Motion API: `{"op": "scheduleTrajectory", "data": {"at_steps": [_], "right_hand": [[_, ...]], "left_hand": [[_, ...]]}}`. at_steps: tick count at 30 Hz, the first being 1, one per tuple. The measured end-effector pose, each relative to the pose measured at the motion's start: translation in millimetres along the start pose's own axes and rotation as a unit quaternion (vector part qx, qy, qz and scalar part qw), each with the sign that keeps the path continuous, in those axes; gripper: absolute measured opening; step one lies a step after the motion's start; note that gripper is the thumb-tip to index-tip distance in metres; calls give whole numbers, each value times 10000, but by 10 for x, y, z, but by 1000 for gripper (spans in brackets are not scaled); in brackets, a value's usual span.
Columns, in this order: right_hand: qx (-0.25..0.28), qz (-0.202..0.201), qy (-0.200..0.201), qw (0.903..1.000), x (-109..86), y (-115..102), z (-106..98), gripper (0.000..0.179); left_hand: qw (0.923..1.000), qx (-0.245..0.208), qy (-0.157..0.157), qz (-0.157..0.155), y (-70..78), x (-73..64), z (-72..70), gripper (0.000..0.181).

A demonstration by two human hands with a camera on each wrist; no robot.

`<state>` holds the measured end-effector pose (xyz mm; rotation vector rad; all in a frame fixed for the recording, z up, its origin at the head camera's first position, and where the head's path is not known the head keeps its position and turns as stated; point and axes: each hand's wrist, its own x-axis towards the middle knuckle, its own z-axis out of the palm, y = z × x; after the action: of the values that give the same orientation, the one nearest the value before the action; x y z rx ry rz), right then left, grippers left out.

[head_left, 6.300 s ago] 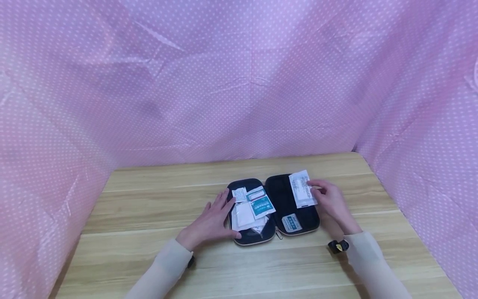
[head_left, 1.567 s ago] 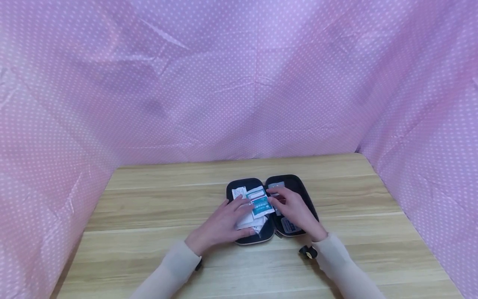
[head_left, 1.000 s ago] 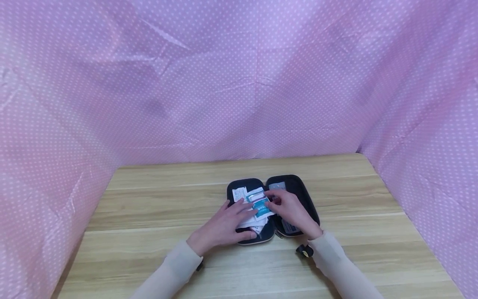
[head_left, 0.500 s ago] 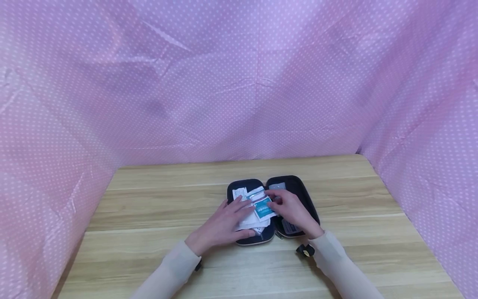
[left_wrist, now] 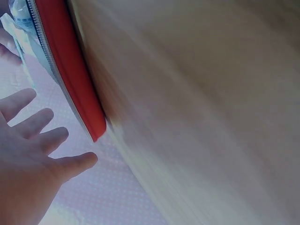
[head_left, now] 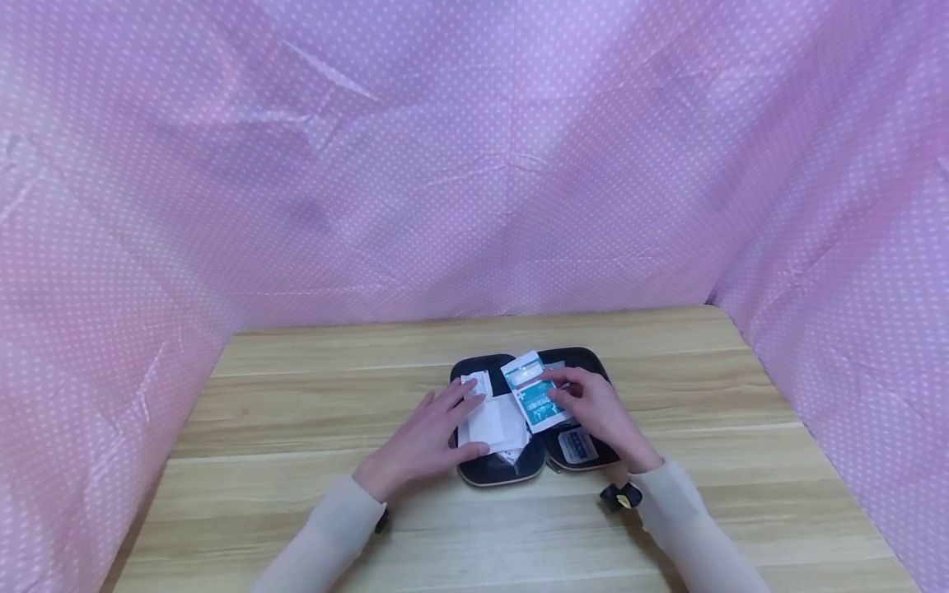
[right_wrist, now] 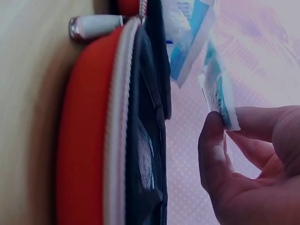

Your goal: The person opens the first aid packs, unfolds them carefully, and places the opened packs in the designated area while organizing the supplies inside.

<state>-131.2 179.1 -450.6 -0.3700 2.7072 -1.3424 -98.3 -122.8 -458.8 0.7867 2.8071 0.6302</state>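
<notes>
A small zippered first-aid case [head_left: 504, 473] lies unfolded on the table, red outside in the wrist views and black inside. My right hand [head_left: 596, 408] pinches a teal-and-white packet [head_left: 539, 402] between thumb and fingers, lifted over the fold of the case. In the right wrist view this packet [right_wrist: 219, 96] hangs from the fingertips. My left hand [head_left: 426, 428] spreads over the left edge of the case, its fingers at several white packets [head_left: 489, 424]. A small white printed sachet [head_left: 482, 384] sits near its index finger.
Silvery labelled packets, such as a sachet [head_left: 578, 445], sit in the right half of the case, partly behind my right hand. The wooden table [head_left: 311, 412] is bounded by pink dotted cloth [head_left: 445, 165]. A zipper pull [right_wrist: 98, 27] sticks out beside the fold.
Earlier my right hand held a white packet over the right half. Now it has drawn the teal-and-white packet up and right from the left half; my left hand has shifted slightly left.
</notes>
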Motion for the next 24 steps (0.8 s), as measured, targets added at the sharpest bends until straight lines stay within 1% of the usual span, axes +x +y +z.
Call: {"op": "scheduleTrajectory", "data": {"at_steps": [3, 6, 9, 13, 16, 21, 24], "right_hand": [[48, -160, 174, 9997, -10, 51, -46, 28], [119, -204, 313, 9992, -22, 92, -97, 29], [141, -152, 423, 9989, -37, 115, -155, 29], [161, -25, 546, 9984, -60, 148, -236, 30], [184, 79, 575, 9981, -84, 182, -301, 31], [292, 210, 555, 9978, -130, 240, -403, 33], [298, 248, 544, 9978, -151, 283, -448, 35]], "left_hand": [[10000, -1, 55, -20, -32, -9, -4, 79], [10000, -19, 79, -12, -53, -19, -9, 77], [10000, -51, 40, -38, -71, -22, -3, 79], [9997, -88, -103, -199, -80, -20, 12, 88], [9992, -117, -230, -322, -79, -23, 18, 96], [9986, -161, -332, -371, -82, -31, 28, 106], [9986, -79, -371, -370, -88, -33, 38, 110]]}}
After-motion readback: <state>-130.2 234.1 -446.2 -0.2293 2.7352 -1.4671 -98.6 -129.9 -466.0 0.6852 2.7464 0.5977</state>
